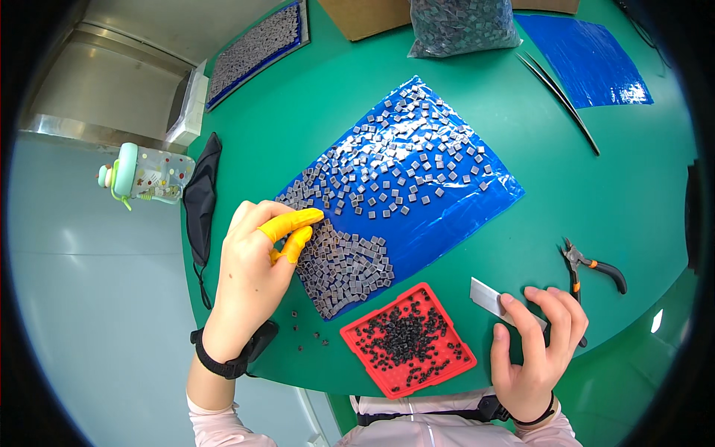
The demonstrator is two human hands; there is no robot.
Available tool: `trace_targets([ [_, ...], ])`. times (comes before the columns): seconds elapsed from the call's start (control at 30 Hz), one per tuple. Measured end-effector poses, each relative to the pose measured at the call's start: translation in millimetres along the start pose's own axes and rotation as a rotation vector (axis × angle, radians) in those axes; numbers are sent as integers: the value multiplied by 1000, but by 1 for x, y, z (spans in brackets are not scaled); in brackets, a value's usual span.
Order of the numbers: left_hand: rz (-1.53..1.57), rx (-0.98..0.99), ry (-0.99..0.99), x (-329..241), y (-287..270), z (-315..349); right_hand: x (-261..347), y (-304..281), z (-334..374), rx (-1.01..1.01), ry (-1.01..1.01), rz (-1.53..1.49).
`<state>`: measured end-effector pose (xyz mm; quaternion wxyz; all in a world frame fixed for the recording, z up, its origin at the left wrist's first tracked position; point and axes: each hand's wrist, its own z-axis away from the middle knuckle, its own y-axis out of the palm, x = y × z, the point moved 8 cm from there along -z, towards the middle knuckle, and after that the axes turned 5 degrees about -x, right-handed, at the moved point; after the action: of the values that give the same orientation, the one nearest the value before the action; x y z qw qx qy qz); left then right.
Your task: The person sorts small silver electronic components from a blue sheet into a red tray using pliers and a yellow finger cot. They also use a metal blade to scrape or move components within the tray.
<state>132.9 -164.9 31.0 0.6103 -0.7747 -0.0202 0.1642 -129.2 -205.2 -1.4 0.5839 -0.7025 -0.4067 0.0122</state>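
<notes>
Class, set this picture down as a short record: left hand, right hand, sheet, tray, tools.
Left hand: two yellow-covered fingers at grey square pieces; whether they grip one is unclear
Right hand: bare, at a flat silver strip
Sheet: blue; pieces crowded near the left hand, looser farther away
Tray: red, holding small black pieces
Tools: pliers right of the tray, tweezers at upper right

The blue film (441, 223) looks glossy plastic, the surface (566, 194) smooth, the near tray (436, 378) plastic, the blade (487, 296) at right metal.
</notes>
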Motion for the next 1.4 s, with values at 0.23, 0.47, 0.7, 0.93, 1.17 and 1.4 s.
trace_targets([
  [0.23, -34, -40, -6, -1, -10, 3, 2, 0, 0, -3, -13, 2],
  [0.47, -23, -183, -263, -3, -61, 52, 1, -2, 0, -44, 23, -3],
  [0.7, 207, -276, -620, 16, -38, 162, 1, -2, 3, -98, 81, 70],
  [0.93, 630, -492, -884, 29, -1, 205, -16, -26, 11, -214, 147, 116],
  [1.17, 583, -358, -714, 19, -4, 184, -55, -36, 6, -182, 191, 253],
  [1.4, 600, -426, -607, 19, -10, 185, -52, -37, 6, -331, 132, 268],
])
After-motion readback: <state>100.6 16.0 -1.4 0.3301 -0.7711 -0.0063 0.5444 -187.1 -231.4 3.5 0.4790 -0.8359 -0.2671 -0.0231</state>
